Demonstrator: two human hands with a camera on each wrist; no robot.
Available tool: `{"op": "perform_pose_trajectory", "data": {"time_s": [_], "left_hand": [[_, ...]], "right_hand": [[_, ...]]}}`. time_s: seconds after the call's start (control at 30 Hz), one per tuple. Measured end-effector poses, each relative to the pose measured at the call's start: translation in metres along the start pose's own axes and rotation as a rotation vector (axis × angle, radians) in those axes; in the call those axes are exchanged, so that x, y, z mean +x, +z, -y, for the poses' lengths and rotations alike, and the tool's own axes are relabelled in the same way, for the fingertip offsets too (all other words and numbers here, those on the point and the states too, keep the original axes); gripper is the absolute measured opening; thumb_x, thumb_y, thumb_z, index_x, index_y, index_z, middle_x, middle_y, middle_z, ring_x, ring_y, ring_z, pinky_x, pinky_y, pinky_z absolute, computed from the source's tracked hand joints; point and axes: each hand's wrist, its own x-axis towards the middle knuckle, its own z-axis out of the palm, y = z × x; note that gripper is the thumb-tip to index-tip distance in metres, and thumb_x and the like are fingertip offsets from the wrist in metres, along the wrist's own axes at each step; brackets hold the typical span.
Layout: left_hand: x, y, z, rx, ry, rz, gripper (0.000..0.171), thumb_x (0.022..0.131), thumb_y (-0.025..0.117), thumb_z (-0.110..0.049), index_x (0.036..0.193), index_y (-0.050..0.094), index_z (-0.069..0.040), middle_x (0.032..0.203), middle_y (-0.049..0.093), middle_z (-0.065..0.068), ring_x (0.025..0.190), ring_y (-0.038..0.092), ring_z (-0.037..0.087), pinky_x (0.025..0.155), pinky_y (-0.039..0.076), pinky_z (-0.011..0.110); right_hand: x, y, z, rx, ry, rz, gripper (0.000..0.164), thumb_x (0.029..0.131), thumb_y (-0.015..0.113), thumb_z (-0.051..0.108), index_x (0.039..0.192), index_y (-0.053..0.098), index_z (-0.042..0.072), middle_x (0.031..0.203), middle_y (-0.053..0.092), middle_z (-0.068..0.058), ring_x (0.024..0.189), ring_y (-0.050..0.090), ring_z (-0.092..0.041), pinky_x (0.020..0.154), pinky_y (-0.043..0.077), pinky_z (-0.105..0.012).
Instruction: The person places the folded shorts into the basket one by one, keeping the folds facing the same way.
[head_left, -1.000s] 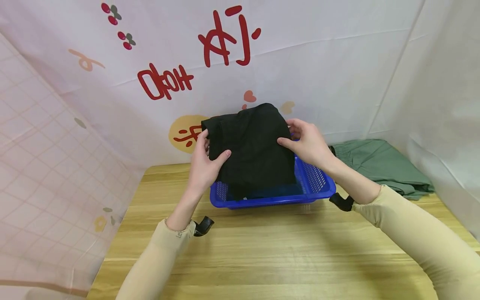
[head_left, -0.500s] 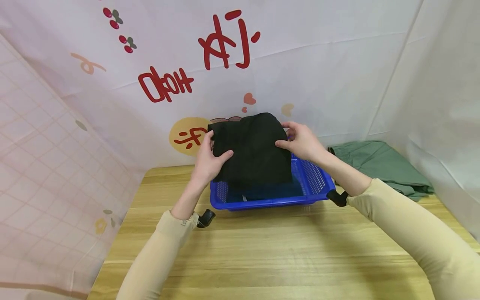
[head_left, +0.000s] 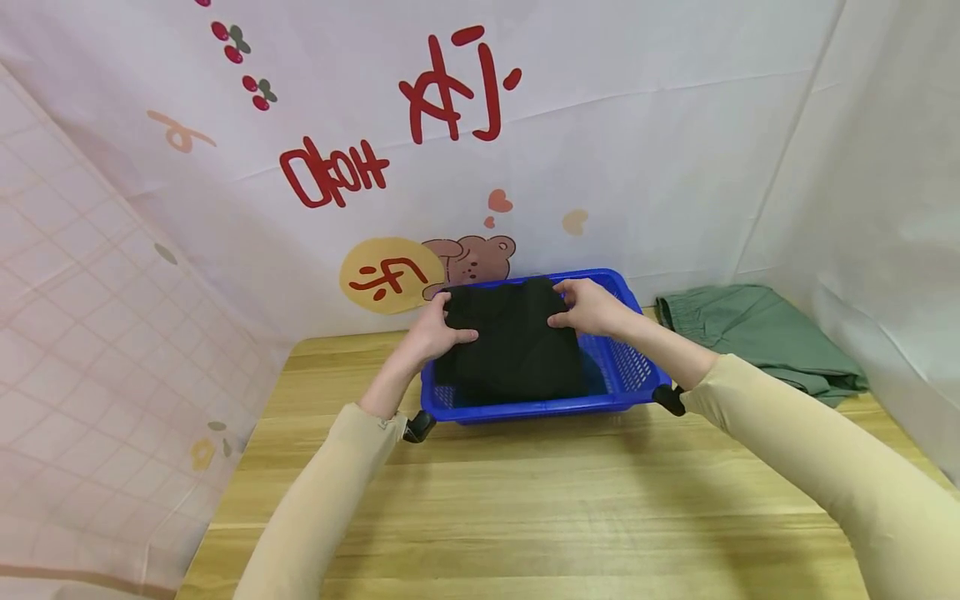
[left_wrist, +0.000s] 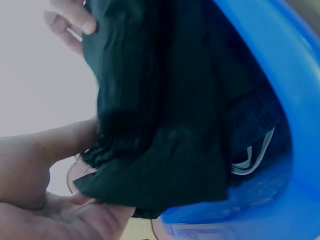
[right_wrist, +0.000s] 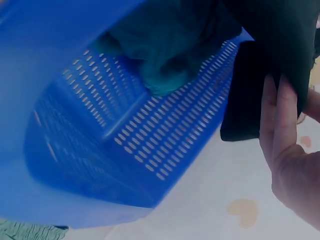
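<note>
A folded black garment (head_left: 517,350) with a gathered band along one edge (left_wrist: 120,145) lies inside the outline of a blue plastic basket (head_left: 542,408) in the head view. My left hand (head_left: 432,332) grips its left side, thumb across the top face. At the upper right, my right hand (head_left: 590,308) pinches the garment between thumb and fingers; the right wrist view shows those fingers (right_wrist: 280,117) against the cloth. Beneath it in the basket is another dark blue garment (left_wrist: 257,127) with a white cord, mostly covered.
A folded green garment (head_left: 757,333) with a gathered waistband lies on the wooden table (head_left: 540,500), to the right of the basket. Close behind the basket hangs a white printed wall cloth (head_left: 645,183), and more cloth encloses both sides.
Both hands have lowered the black garment from in front of the wall cloth into the basket area. The basket's back rim and a printed bear now show. The green garment stays put.
</note>
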Motion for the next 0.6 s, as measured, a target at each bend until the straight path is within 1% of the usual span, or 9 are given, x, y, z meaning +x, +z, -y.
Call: {"op": "perform_pose_trajectory", "data": {"time_s": [0.1,0.17,0.23,0.3,0.37,0.43,0.53,0.6], "left_hand": [[0.003,0.002,0.003,0.031,-0.037,0.061,0.092,0.097,0.075,-0.018,0.168,0.018,-0.006,0.170,0.032,0.025,0.158,0.034,0.042,0.129,0.034,0.056],[0.005,0.004,0.005,0.054,-0.049,0.091,0.092,0.097,0.076,-0.016,0.167,0.018,-0.004,0.169,0.033,0.026,0.157,0.036,0.042,0.128,0.035,0.056],[0.008,0.008,0.007,0.097,-0.049,0.108,0.091,0.096,0.076,-0.014,0.166,0.020,-0.001,0.169,0.034,0.027,0.156,0.038,0.042,0.128,0.036,0.055],[0.010,0.012,0.009,0.169,-0.047,0.115,0.091,0.095,0.078,-0.014,0.165,0.022,0.000,0.169,0.036,0.026,0.155,0.041,0.042,0.128,0.037,0.053],[0.012,0.016,0.010,0.248,-0.048,0.117,0.092,0.094,0.079,-0.015,0.165,0.023,0.001,0.168,0.037,0.024,0.154,0.043,0.041,0.127,0.038,0.052],[0.013,0.020,0.010,0.322,-0.062,0.113,0.094,0.092,0.081,-0.018,0.165,0.025,0.000,0.168,0.038,0.023,0.153,0.044,0.040,0.127,0.039,0.052],[0.016,0.024,0.010,0.388,-0.085,0.106,0.097,0.091,0.083,-0.021,0.165,0.025,0.000,0.168,0.039,0.024,0.153,0.045,0.040,0.127,0.039,0.052],[0.017,0.025,0.011,0.420,-0.099,0.107,0.098,0.091,0.084,-0.023,0.164,0.025,0.002,0.167,0.039,0.024,0.154,0.044,0.040,0.127,0.038,0.052]], "right_hand": [[0.005,0.004,-0.003,0.002,0.020,0.048,0.071,0.100,0.070,0.016,0.159,0.037,-0.006,0.147,0.054,-0.033,0.084,0.074,-0.028,0.099,0.060,-0.047],[0.008,0.007,-0.005,-0.007,0.029,0.071,0.070,0.100,0.070,0.014,0.159,0.037,-0.007,0.141,0.056,-0.031,0.089,0.074,-0.028,0.090,0.063,-0.041],[0.011,0.009,-0.008,-0.023,0.031,0.088,0.070,0.099,0.071,0.011,0.158,0.038,-0.008,0.128,0.059,-0.027,0.085,0.073,-0.024,0.082,0.063,-0.036],[0.014,0.011,-0.010,-0.057,0.032,0.108,0.070,0.099,0.071,0.009,0.157,0.038,-0.009,0.113,0.058,-0.020,0.074,0.070,-0.021,0.077,0.062,-0.032],[0.015,0.012,-0.012,-0.095,0.027,0.128,0.070,0.098,0.071,0.007,0.157,0.037,-0.010,0.103,0.056,-0.016,0.070,0.069,-0.018,0.074,0.062,-0.032],[0.016,0.014,-0.014,-0.129,0.021,0.148,0.070,0.098,0.070,0.005,0.157,0.036,-0.011,0.099,0.056,-0.015,0.072,0.071,-0.019,0.074,0.063,-0.033],[0.017,0.014,-0.015,-0.165,0.012,0.171,0.071,0.098,0.070,0.005,0.157,0.035,-0.013,0.101,0.061,-0.018,0.079,0.075,-0.024,0.077,0.065,-0.035],[0.016,0.013,-0.015,-0.182,0.004,0.187,0.072,0.098,0.071,0.005,0.157,0.035,-0.013,0.101,0.062,-0.018,0.080,0.076,-0.025,0.078,0.065,-0.036]]}}
